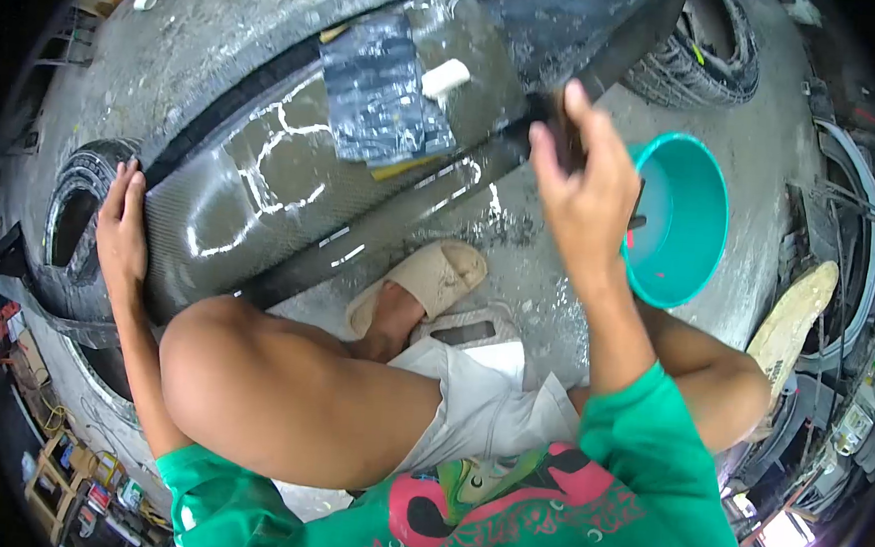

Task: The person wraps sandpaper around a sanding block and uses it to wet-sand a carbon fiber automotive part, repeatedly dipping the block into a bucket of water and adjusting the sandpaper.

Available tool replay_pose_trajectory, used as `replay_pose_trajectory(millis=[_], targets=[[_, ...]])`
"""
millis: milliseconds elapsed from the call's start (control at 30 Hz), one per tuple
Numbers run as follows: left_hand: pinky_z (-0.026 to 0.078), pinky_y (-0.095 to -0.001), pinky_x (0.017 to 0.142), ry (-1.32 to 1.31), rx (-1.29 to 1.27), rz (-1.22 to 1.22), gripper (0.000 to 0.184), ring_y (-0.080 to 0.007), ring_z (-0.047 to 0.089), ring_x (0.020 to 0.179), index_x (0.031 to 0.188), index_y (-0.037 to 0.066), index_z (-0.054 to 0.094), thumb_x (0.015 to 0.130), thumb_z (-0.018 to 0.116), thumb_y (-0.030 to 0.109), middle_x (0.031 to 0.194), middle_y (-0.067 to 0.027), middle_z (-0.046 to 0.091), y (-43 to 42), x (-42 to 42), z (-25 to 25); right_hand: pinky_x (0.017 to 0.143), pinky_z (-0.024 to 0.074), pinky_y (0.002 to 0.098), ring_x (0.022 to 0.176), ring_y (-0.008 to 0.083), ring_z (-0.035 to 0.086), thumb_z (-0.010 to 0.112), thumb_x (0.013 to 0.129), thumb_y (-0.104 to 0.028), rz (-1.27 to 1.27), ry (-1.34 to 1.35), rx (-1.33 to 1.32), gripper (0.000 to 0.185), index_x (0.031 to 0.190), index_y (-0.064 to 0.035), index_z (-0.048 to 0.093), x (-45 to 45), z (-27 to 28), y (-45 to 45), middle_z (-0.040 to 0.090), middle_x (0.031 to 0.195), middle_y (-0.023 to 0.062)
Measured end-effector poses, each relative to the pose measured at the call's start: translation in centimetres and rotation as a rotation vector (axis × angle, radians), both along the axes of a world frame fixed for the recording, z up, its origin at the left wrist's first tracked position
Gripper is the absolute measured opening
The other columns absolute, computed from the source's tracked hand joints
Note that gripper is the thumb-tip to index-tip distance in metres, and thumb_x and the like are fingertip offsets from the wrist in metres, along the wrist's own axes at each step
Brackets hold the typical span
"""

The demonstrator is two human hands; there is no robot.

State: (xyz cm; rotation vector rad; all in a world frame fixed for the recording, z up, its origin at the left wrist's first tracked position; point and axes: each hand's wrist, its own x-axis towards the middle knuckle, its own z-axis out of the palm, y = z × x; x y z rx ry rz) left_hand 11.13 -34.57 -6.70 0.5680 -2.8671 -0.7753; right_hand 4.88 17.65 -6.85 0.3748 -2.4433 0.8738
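A long, wet, glossy panel with a woven carbon-fibre look [292, 189] lies in front of me. My left hand [125, 229] rests on its left end, fingers stretched out along the edge. My right hand [592, 178] is raised by the right end, thumb and forefinger curved around a dark brown piece [566, 141], which is mostly hidden and too unclear to name. Wet, wrinkled dark grey sheets [374, 89] lie on the panel, with yellowish edges showing beneath them. Beside them is a small white block [445, 77].
A teal bucket [701, 219] holding some liquid stands right of my right hand. Tyres lie at the left [88, 177] and upper right [705, 74]. A sandal [422, 288] is on my foot near the panel's front edge. Assorted parts line the right side.
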Motion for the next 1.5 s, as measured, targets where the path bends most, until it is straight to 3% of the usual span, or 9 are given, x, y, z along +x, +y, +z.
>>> replay_pose_trajectory(millis=[167, 333, 467, 667, 733, 800, 1000, 1100, 1500], targets=[[0.029, -0.0347, 0.125, -0.012, 0.050, -0.003, 0.054, -0.0275, 0.046, 0.151, 0.147, 0.000, 0.060, 0.110, 0.055, 0.039, 0.160, -0.0213, 0.051, 0.6, -0.1, 0.8, 0.068, 0.0561, 0.0369, 0.070, 0.0222, 0.069, 0.084, 0.088, -0.022, -0.160, -0.040, 0.051, 0.041, 0.123, -0.0065, 0.071, -5.9, 1.0, 1.3, 0.076, 0.086, 0.0145], [0.029, -0.0355, 0.125, -0.018, -0.009, -0.008, 0.053, -0.0275, 0.045, 0.152, 0.148, 0.002, 0.060, 0.109, 0.055, 0.039, 0.160, -0.0206, 0.051, -0.1, -0.1, 0.2, 0.094, 0.0571, 0.0338, 0.103, 0.0225, 0.075, 0.085, 0.085, -0.003, -0.028, -0.075, 0.001, 0.046, 0.128, 0.0025, 0.069, 1.3, 0.2, -0.5, 0.077, 0.109, 0.0185], [0.029, -0.0356, 0.125, 0.004, 0.069, 0.024, 0.054, -0.0280, 0.045, 0.152, 0.148, 0.002, 0.060, 0.109, 0.055, 0.039, 0.160, -0.0211, 0.051, 0.7, 0.0, 0.6, 0.065, 0.0525, 0.0364, 0.066, 0.0173, 0.057, 0.085, 0.087, -0.018, -0.124, -0.073, -0.065, 0.048, 0.130, -0.0036, 0.069, -4.0, 1.5, 0.4, 0.074, 0.090, 0.0102], [0.029, -0.0357, 0.125, -0.004, 0.026, -0.003, 0.054, -0.0290, 0.045, 0.152, 0.147, 0.001, 0.061, 0.109, 0.055, 0.039, 0.160, -0.0221, 0.051, -0.2, -0.1, 0.1, 0.070, 0.0544, 0.0310, 0.076, 0.0126, 0.065, 0.086, 0.085, -0.008, -0.005, 0.064, -0.069, 0.043, 0.125, -0.0011, 0.071, 0.3, -1.7, 0.3, 0.072, 0.087, 0.0085], [0.029, -0.0354, 0.125, -0.001, 0.045, 0.007, 0.054, -0.0290, 0.045, 0.152, 0.147, 0.001, 0.061, 0.109, 0.055, 0.039, 0.160, -0.0222, 0.051, 0.1, 0.0, 0.2, 0.088, 0.0582, 0.0423, 0.100, 0.0364, 0.074, 0.083, 0.085, -0.012, -0.071, -0.082, -0.134, 0.042, 0.125, -0.0021, 0.071, -1.5, -0.1, 0.6, 0.077, 0.107, 0.0186], [0.029, -0.0350, 0.125, -0.007, 0.053, -0.008, 0.054, -0.0288, 0.045, 0.152, 0.147, 0.001, 0.061, 0.109, 0.054, 0.038, 0.160, -0.0219, 0.051, 0.4, 0.0, 0.6, 0.070, 0.0538, 0.0316, 0.072, 0.0135, 0.062, 0.085, 0.088, -0.019, -0.142, 0.023, -0.109, 0.045, 0.128, -0.0030, 0.069, -5.2, -0.6, 1.9, 0.073, 0.085, 0.0113], [0.028, -0.0351, 0.126, 0.002, 0.020, 0.000, 0.053, -0.0283, 0.044, 0.153, 0.147, 0.002, 0.061, 0.109, 0.054, 0.038, 0.160, -0.0220, 0.051, 0.0, -0.4, 0.0, 0.077, 0.0565, 0.0314, 0.083, 0.0127, 0.069, 0.083, 0.089, -0.010, -0.007, 0.023, -0.141, 0.046, 0.131, -0.0008, 0.069, 0.0, -2.3, 1.0, 0.077, 0.099, 0.0093], [0.028, -0.0350, 0.125, -0.007, 0.036, 0.007, 0.053, -0.0285, 0.045, 0.152, 0.148, 0.001, 0.060, 0.110, 0.054, 0.037, 0.159, -0.0223, 0.052, 0.6, -0.1, 0.5, 0.084, 0.0584, 0.0407, 0.099, 0.0325, 0.076, 0.082, 0.087, -0.013, -0.126, -0.143, -0.256, 0.037, 0.121, -0.0022, 0.071, -3.6, -0.1, 1.3, 0.077, 0.110, 0.0201], [0.029, -0.0355, 0.125, -0.035, 0.042, 0.002, 0.055, -0.0280, 0.044, 0.152, 0.148, 0.001, 0.059, 0.109, 0.054, 0.039, 0.159, -0.0214, 0.052, 0.8, 0.4, 0.7, 0.083, 0.0584, 0.0396, 0.093, 0.0308, 0.076, 0.083, 0.085, -0.013, -0.175, -0.135, -0.247, 0.044, 0.126, -0.0017, 0.070, -3.4, -0.1, 0.9, 0.077, 0.107, 0.0207]])
